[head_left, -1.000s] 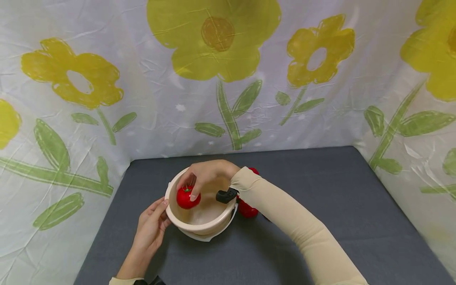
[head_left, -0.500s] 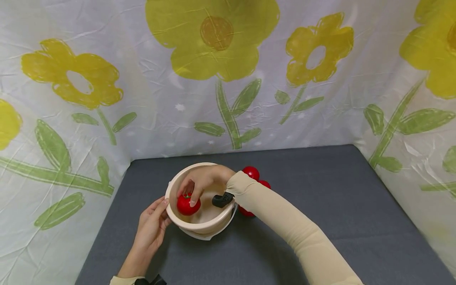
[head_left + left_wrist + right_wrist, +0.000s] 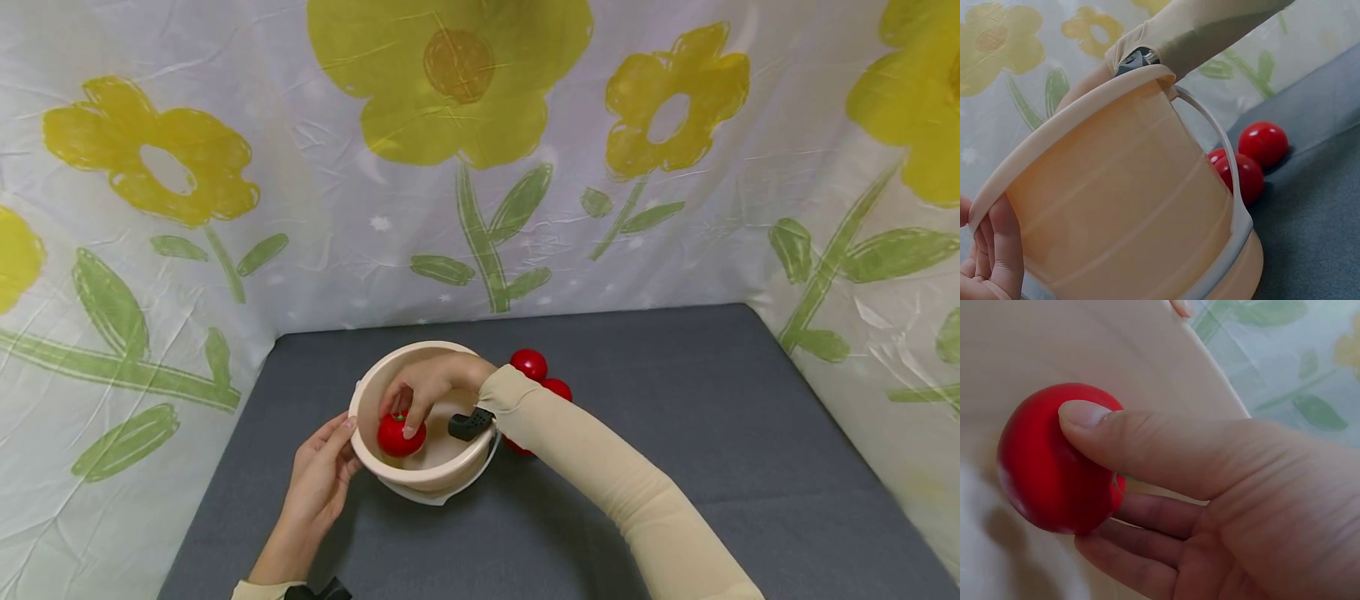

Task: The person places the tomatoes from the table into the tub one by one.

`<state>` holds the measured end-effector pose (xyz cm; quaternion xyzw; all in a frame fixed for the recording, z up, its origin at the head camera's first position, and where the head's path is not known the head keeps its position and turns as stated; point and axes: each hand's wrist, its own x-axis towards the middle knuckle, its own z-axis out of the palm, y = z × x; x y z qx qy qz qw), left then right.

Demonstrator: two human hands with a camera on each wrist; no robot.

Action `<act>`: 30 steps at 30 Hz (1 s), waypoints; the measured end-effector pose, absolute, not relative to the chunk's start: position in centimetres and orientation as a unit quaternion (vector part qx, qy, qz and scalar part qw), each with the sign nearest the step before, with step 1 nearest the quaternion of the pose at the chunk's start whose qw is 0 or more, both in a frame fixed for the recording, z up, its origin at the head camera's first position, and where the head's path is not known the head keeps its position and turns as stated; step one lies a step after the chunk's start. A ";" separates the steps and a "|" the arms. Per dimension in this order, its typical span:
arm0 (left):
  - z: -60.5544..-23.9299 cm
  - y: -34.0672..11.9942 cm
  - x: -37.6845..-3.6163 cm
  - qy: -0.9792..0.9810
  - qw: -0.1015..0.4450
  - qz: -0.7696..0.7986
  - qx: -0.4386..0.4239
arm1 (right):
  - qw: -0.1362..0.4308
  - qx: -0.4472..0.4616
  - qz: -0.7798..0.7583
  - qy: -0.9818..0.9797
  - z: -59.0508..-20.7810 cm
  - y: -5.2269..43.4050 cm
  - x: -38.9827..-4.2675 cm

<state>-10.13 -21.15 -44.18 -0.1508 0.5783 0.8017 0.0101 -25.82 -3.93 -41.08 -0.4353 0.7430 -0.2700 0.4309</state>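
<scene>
A flower-print curtain [image 3: 337,275], apparently fabric, hangs behind the dark grey tabletop [image 3: 675,400].

At centre, one round cream plastic bucket [image 3: 1122,194] is containing one glossy red tomato [image 3: 397,436]; three more tomatoes [image 3: 1264,144] are showing right; above, five yellow printed flowers [image 3: 459,67].

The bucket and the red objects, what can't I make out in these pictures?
Head view: part of the loose red objects, hidden behind the right sleeve.
Left wrist view: the inside of the bucket, hidden by its wall.
Right wrist view: part of the held tomato, covered by the right hand.
</scene>
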 end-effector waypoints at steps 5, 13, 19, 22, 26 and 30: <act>-44.2 -21.2 -10.1 0.578 0.007 0.802 -0.151 | 0.438 -0.422 -0.265 0.749 -41.2 -4.0 -25.7; -44.2 -21.1 -10.1 0.579 0.007 0.802 -0.150 | 0.444 -0.413 -0.267 0.749 -41.4 -4.1 -25.5; -44.2 -21.2 -10.1 0.574 0.009 0.806 -0.147 | 0.445 -0.408 -0.270 0.750 -41.4 -4.1 -25.4; -44.2 -21.2 -10.1 0.572 0.010 0.807 -0.148 | 0.448 -0.401 -0.278 0.749 -41.3 -4.1 -25.4; -44.2 -21.2 -10.1 0.569 0.009 0.810 -0.142 | 0.454 -0.389 -0.307 0.740 -41.3 -4.1 -25.4; -44.3 -21.2 -10.1 0.564 0.006 0.816 -0.130 | 0.445 -0.412 -0.316 0.730 -41.3 -4.1 -25.4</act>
